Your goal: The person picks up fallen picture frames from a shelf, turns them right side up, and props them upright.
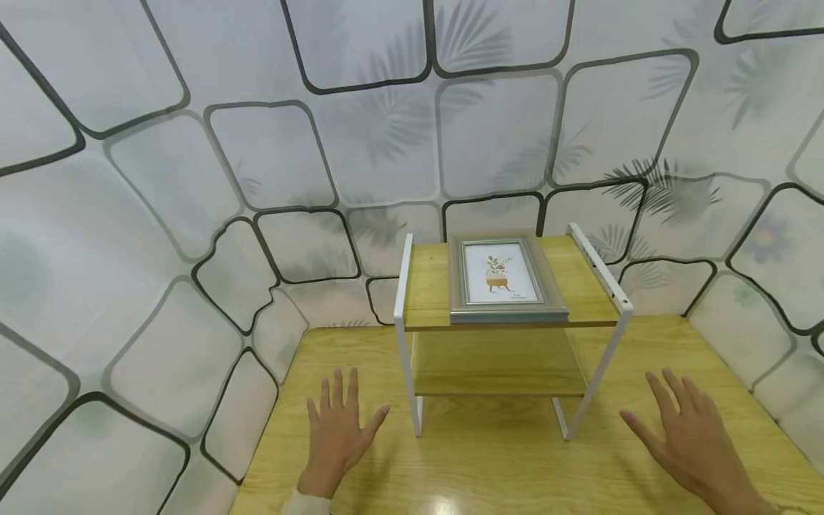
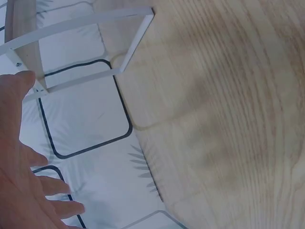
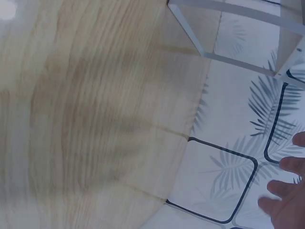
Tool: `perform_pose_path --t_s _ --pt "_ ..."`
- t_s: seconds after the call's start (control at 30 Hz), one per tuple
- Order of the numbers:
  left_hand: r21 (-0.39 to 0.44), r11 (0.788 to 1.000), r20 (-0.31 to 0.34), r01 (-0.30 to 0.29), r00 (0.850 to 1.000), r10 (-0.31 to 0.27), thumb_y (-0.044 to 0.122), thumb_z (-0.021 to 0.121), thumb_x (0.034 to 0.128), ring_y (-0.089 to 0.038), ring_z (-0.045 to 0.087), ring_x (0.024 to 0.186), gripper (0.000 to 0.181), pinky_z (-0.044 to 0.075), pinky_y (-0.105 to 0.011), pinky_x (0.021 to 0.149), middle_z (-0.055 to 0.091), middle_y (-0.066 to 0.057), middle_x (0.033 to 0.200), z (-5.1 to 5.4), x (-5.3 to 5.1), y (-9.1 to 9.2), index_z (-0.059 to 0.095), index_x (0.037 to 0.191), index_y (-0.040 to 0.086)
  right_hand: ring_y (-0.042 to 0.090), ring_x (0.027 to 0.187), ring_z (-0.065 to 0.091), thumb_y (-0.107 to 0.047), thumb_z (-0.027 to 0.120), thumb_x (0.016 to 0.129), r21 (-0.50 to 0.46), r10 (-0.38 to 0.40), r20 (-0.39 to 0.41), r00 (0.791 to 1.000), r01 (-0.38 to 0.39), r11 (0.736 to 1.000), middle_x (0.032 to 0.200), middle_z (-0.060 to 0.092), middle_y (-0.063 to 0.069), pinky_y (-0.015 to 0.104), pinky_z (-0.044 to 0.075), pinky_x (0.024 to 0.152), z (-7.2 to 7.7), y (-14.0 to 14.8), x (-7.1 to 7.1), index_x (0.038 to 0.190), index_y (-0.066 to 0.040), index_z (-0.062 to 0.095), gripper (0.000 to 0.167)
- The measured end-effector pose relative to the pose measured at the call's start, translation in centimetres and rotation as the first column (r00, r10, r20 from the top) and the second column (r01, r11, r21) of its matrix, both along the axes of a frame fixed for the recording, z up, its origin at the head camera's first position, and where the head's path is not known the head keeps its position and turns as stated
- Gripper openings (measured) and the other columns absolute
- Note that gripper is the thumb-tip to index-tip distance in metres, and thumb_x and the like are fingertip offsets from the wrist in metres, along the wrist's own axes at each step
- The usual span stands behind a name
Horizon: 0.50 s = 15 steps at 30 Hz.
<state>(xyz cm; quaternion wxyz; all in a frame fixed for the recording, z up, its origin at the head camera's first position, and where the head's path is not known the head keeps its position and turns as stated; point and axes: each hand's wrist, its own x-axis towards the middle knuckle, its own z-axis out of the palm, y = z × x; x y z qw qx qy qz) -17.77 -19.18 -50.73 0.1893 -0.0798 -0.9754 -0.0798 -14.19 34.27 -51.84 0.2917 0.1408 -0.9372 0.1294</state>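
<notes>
A small two-tier shelf (image 1: 515, 361) with wood boards and white metal legs stands on the wooden tabletop. On its upper board lies a grey picture frame (image 1: 556, 304), face up, showing a potted-plant print. My left hand (image 1: 337, 436) hovers to the left of the shelf with fingers spread, holding nothing. To the right of the shelf is my right hand (image 1: 698, 443), fingers also extended and holding nothing. Both hands are apart from the shelf. In the left wrist view the shelf's white side frame (image 2: 100, 16) shows beyond the thumb; the right wrist view shows the opposite side frame (image 3: 228, 7).
The wooden tabletop (image 1: 476, 465) reaches back to the wall. Patterned wall covering (image 1: 386, 143) with dark rounded outlines and leaf prints encloses the back and both sides.
</notes>
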Motion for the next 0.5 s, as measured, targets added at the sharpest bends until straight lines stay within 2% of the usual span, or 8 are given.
perform_pose_path --t_s 0.03,0.13,0.27,0.43,0.5 --pt "0.003 1.000 -0.005 0.000 1.000 0.000 0.064 0.057 0.0944 -0.057 0.045 0.130 0.089 0.036 -0.079 0.096 0.044 -0.034 0.148 0.2 0.0 0.0 0.040 0.152 -0.001 0.062 0.119 0.043 -0.048 0.067 0.095 -0.025 0.010 0.019 1.000 -0.009 1.000 0.135 0.047 0.042 0.071 0.030 0.104 0.2 0.1 0.0 0.141 0.012 0.047 0.078" --pt "0.029 0.999 0.050 -0.014 0.999 0.013 0.066 0.054 0.0953 -0.056 0.044 0.132 0.091 0.032 -0.078 0.100 0.042 -0.036 0.148 0.7 -0.2 -0.1 0.037 0.153 -0.002 0.063 0.121 0.040 -0.028 0.069 0.097 -0.116 0.034 0.085 0.996 -0.024 0.993 0.139 0.041 0.043 0.071 0.024 0.108 1.1 0.3 -0.2 0.148 0.012 0.037 0.073" --pt "0.069 0.997 0.099 -0.031 0.995 0.024 0.066 0.051 0.0969 -0.055 0.041 0.135 0.092 0.030 -0.077 0.104 0.039 -0.037 0.150 1.7 -0.6 -0.2 0.034 0.154 -0.004 0.063 0.117 0.043 -0.021 0.063 0.101 -0.144 0.042 0.085 0.996 -0.029 0.989 0.137 0.042 0.042 0.074 0.031 0.096 2.7 0.7 -0.7 0.149 0.013 0.035 0.064" --pt "0.136 0.991 0.016 -0.004 1.000 0.002 0.057 0.059 0.0973 -0.055 0.045 0.131 0.087 0.037 -0.072 0.101 0.041 -0.040 0.146 3.5 -1.4 -0.4 0.038 0.151 -0.009 0.060 0.110 0.047 -0.018 0.060 0.103 -0.164 0.004 0.020 1.000 0.000 0.986 0.128 0.048 0.040 0.070 0.038 0.086 5.5 1.2 -1.7 0.138 0.016 0.046 0.051" --pt "0.179 0.984 0.010 0.008 1.000 -0.009 0.055 0.059 0.0980 -0.055 0.045 0.131 0.087 0.039 -0.069 0.103 0.039 -0.040 0.147 4.5 -1.8 -0.5 0.037 0.151 -0.010 0.059 0.107 0.049 -0.021 0.058 0.104 -0.165 -0.036 0.010 0.999 0.037 0.986 0.126 0.048 0.040 0.070 0.040 0.082 6.9 1.4 -2.1 0.136 0.016 0.047 0.050"
